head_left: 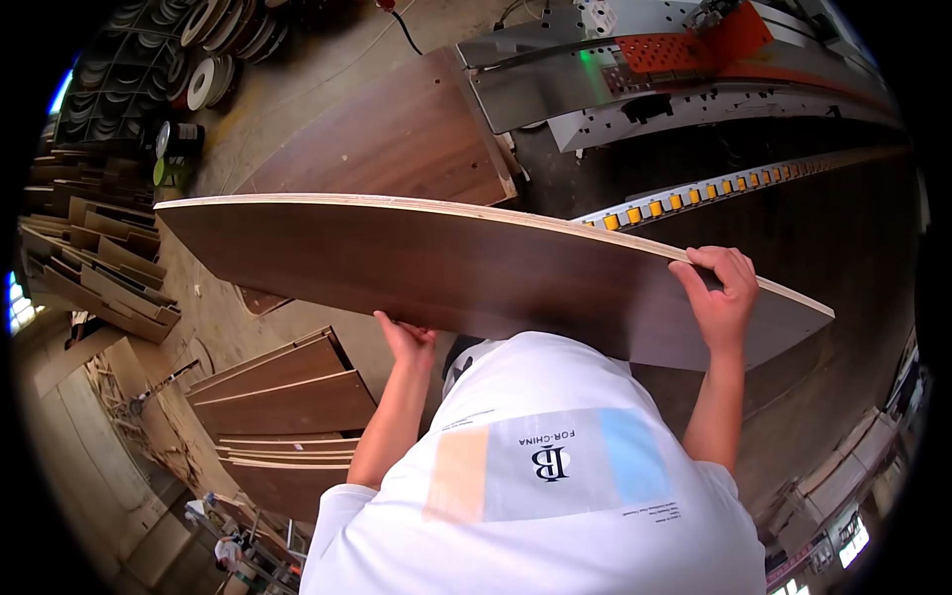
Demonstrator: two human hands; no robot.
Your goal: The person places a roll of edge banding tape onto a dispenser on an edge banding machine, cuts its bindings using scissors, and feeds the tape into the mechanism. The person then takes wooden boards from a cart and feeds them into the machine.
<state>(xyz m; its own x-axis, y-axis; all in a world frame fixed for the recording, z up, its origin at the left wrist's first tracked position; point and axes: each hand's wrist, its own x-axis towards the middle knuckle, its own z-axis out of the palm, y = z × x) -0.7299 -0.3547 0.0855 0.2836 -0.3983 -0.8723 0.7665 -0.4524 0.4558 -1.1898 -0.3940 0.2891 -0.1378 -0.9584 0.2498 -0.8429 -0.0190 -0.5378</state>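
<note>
Board: long dark brown board (pixel 446 263), held up in front of the body, on edge & tilted, pale ply edge facing up; spans most of the view, L end farther up than R end.
L hand: L hand (pixel 407 340) at board's lower edge, L of the torso; fingers part open, partly hidden by the board, so exact hold can't be told.
R hand: R hand (pixel 729 283) on board's upper edge nr the R end; fingers bent over the pale edge, thumb on the brown face, part closed w/ the board btwn.
Shirt: white shirt (pixel 555 466) on the wearer, w/ color blocks & "FOR-CHINA" print, upside down in view; just below the board.
Behind board: brown panel (pixel 387 139) w/ small holes, partly covered by board.
Machine: metal machine (pixel 555 79), upper R, w/ orange part (pixel 659 53) & green light (pixel 589 59).
Rollers: strip w/ yellow rollers (pixel 694 195), running from behind board toward upper R.
Lower L: stacked brown boards (pixel 288 397) w/ pale edges, nr L forearm.
Far L: pile of pale brown pcs (pixel 99 268).
Upper L: reels (pixel 210 81), dark bucket (pixel 179 139), green tub (pixel 172 174) just beside it.
Bkgd: another person (pixel 230 553), bottom L, well apart, too small for detail.
</note>
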